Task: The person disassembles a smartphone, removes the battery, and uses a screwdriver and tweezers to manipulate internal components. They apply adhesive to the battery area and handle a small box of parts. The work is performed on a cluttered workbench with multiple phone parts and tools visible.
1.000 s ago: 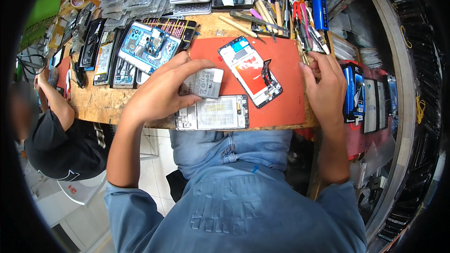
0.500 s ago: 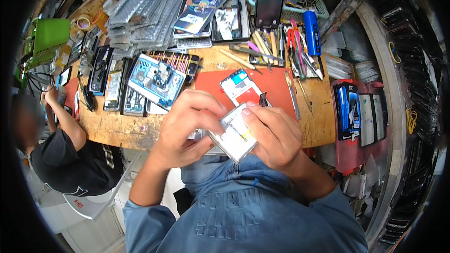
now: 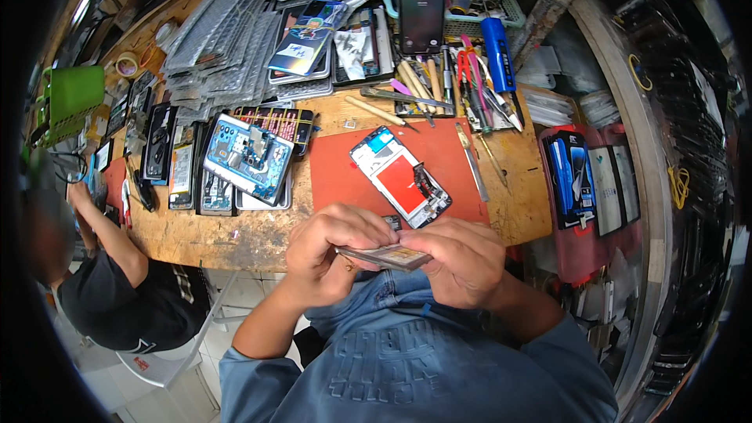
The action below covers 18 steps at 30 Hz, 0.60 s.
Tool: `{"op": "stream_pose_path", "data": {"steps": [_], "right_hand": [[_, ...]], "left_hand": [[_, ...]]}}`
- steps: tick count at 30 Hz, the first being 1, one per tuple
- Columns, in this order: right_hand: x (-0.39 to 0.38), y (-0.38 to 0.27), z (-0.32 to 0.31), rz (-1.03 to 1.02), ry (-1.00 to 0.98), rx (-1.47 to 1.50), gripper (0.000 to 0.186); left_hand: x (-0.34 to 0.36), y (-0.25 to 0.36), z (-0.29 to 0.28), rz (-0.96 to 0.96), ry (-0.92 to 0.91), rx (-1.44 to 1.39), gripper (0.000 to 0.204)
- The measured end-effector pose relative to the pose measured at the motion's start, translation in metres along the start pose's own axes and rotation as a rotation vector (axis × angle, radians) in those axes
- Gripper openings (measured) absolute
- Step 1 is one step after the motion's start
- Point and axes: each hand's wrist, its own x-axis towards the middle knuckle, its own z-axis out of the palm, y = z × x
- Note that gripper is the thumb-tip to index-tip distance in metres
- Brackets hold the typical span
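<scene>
My left hand [image 3: 323, 254] and my right hand [image 3: 464, 261] pinch the two ends of a thin flat rectangular phone part [image 3: 385, 257], held low over the table's front edge. It is tipped nearly edge-on, so its exact kind cannot be made out. Just beyond the hands an opened phone [image 3: 401, 180] lies aslant on a red-orange mat [image 3: 333, 176]. A red block fills its middle, and a dark flex cable stands up at its right side. Between my hands and that phone, a small dark piece [image 3: 392, 222] is partly hidden by my fingers.
Left of the mat lies a phone with its board exposed [image 3: 249, 158]. Bubble-wrap sleeves [image 3: 215, 51] are stacked behind. Tweezers [image 3: 473, 164], a blue tube [image 3: 498, 55] and several hand tools lie at the back right. At far left sits another person [image 3: 129, 290].
The flat part has turned from face-up to nearly edge-on, and both hands have come lower and closer to me. More of the opened phone on the mat shows.
</scene>
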Motion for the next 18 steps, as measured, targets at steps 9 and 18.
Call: {"op": "stream_pose_path", "data": {"steps": [9, 18], "right_hand": [[-0.012, 0.001, 0.003, 0.173, -0.064, -0.027, 0.032], [-0.020, -0.008, -0.053, 0.293, 0.075, -0.387, 0.019]], "left_hand": [[-0.008, 0.007, 0.013, -0.093, 0.005, 0.388, 0.021], [0.010, 0.035, 0.000, -0.269, -0.450, 1.038, 0.061]]}}
